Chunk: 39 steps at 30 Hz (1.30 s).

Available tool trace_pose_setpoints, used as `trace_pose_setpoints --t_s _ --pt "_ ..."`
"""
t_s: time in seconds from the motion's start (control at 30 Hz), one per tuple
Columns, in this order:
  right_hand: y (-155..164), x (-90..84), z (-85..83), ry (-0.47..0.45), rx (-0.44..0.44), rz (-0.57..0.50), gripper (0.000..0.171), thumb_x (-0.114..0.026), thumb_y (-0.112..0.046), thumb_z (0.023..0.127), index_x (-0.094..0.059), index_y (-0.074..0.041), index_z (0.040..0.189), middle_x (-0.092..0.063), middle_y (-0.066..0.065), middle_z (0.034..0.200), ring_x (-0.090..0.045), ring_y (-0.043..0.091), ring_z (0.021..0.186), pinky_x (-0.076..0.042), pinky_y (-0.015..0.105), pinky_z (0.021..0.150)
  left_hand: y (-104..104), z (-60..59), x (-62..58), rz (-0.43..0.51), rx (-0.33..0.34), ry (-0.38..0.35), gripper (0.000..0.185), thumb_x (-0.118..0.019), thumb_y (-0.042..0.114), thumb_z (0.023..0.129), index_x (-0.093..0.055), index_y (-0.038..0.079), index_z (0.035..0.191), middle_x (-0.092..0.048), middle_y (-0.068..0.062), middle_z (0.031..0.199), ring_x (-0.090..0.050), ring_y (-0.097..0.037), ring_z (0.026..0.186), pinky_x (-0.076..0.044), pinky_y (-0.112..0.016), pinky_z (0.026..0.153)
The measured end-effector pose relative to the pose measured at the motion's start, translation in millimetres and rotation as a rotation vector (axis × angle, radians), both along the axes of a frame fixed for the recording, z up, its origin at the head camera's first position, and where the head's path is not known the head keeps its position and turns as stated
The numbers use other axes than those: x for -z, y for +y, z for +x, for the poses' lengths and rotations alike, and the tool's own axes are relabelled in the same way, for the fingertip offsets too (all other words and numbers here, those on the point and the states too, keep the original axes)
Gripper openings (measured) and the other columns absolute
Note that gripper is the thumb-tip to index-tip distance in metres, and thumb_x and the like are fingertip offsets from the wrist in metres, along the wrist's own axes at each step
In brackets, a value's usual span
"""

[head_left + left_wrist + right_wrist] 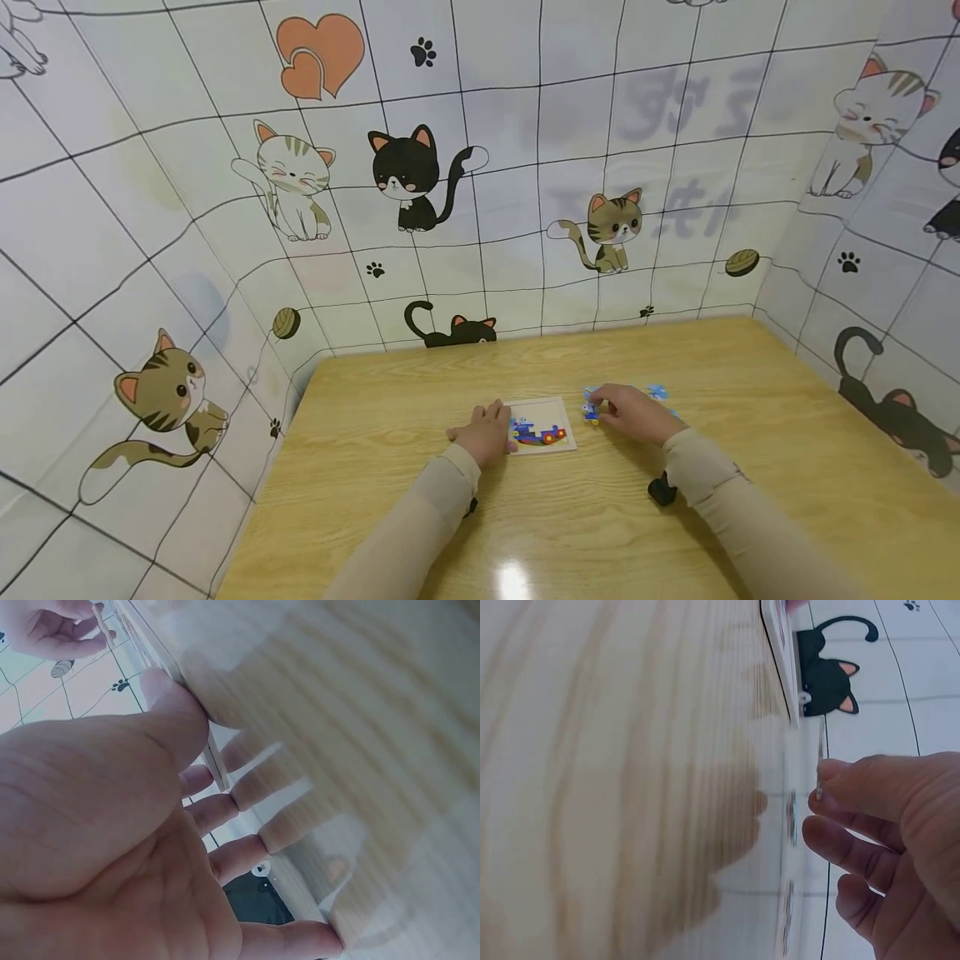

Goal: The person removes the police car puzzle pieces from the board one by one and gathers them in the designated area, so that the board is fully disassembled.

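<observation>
Just right of the puzzle board [542, 425], the right hand [633, 412] pinches a thin, light puzzle piece [592, 411] by its edges; the left hand [483, 431], fingers relaxed, steadies the board.

Bright, even light from above me; glare spot on the table [513, 577] near my sleeves, wide-angle bending at the edges, both wrist views smeared and blurred
</observation>
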State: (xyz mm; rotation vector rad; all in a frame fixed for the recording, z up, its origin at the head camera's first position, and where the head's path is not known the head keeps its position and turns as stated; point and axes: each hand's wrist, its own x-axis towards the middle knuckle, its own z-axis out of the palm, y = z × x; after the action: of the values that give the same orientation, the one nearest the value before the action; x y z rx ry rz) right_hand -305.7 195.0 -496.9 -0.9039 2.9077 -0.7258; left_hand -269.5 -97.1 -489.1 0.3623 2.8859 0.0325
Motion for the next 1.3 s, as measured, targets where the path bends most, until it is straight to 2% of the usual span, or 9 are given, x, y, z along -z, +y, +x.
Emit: trace_pose_setpoints --t_s 0.1,0.4,0.63,0.93,1.3 --pt "9.3 1.0 -0.5 0.010 0.014 0.002 0.027 -0.065 -0.008 0.091 -0.064 -0.005 0.118 -0.065 0.003 0.104 -0.048 0.008 0.073 -0.043 0.026 0.062 -1.7 1.5 -0.2 -0.005 0.000 0.006 0.066 -0.054 0.048 0.092 -0.031 0.020 0.148 -0.022 0.000 0.159 -0.027 -0.029 0.140 -0.042 -0.074 0.079" --pt "35.8 2.0 4.0 -0.031 0.053 -0.014 0.023 -0.066 -0.006 0.090 -0.065 -0.003 0.113 -0.062 -0.002 0.087 -0.046 0.008 0.065 -0.040 0.025 0.055 -1.4 6.5 -6.0 -0.026 0.032 0.016 0.064 -0.051 0.048 0.095 -0.030 0.018 0.148 -0.023 -0.002 0.159 -0.027 -0.029 0.141 -0.044 -0.072 0.080" --pt "48.1 4.2 4.4 -0.043 0.093 -0.013 0.027 -0.065 -0.006 0.090 -0.065 -0.003 0.117 -0.063 0.001 0.093 -0.046 0.010 0.069 -0.040 0.025 0.057 -1.5 5.6 -2.9 -0.021 0.032 0.021 0.065 -0.052 0.047 0.094 -0.031 0.018 0.148 -0.024 -0.002 0.159 -0.028 -0.030 0.140 -0.043 -0.073 0.080" --pt "55.4 3.2 3.5 -0.014 0.099 0.053 0.028 -0.067 -0.006 0.089 -0.064 -0.006 0.117 -0.065 0.007 0.107 -0.062 0.017 0.087 -0.053 0.036 0.070 -3.6 -0.1 1.2 -0.017 0.019 0.019 0.062 -0.054 0.044 0.095 -0.031 0.019 0.147 -0.023 -0.001 0.158 -0.028 -0.031 0.140 -0.044 -0.072 0.078" --pt "55.3 2.0 6.4 -0.026 0.097 0.049 0.028 -0.066 -0.005 0.090 -0.062 -0.004 0.118 -0.064 0.010 0.112 -0.064 0.024 0.094 -0.054 0.039 0.074 -2.9 2.0 -0.8 -0.025 0.033 0.007 0.062 -0.051 0.043 0.096 -0.029 0.019 0.149 -0.020 -0.003 0.160 -0.024 -0.032 0.143 -0.043 -0.072 0.081"
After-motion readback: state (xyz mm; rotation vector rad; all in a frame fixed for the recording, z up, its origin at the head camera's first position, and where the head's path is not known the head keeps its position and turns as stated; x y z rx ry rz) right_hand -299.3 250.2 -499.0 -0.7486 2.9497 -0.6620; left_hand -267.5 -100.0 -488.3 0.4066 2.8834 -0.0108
